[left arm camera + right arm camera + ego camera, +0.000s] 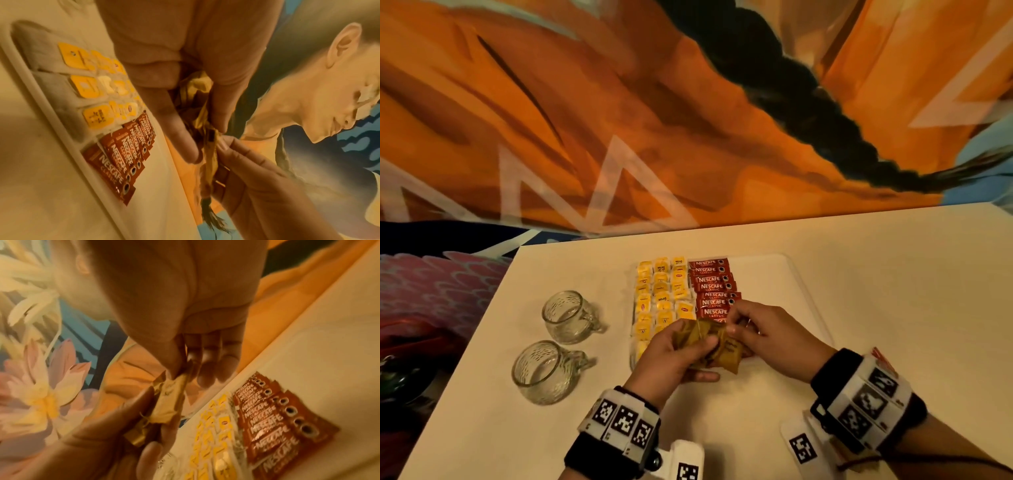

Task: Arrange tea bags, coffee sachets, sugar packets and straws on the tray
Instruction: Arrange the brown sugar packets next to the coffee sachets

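Note:
A white tray (768, 279) lies on the table. It holds rows of yellow-tagged tea bags (662, 294) on its left and a column of red Nescafe coffee sachets (714, 291) beside them. Above the tray's near edge my left hand (700, 356) grips a bunch of golden-brown sugar packets (724, 351). My right hand (734, 330) pinches the end of one packet from that bunch. In the left wrist view the packets (207, 146) sit between both hands, with the sachets (123, 151) below. In the right wrist view thumb and fingers pinch a packet (170, 402). No straws show.
Two empty glass mugs (566, 317) (541, 371) stand on the white table (893, 308), left of the tray. The right half of the tray is bare. A painted orange wall rises right behind the table's far edge.

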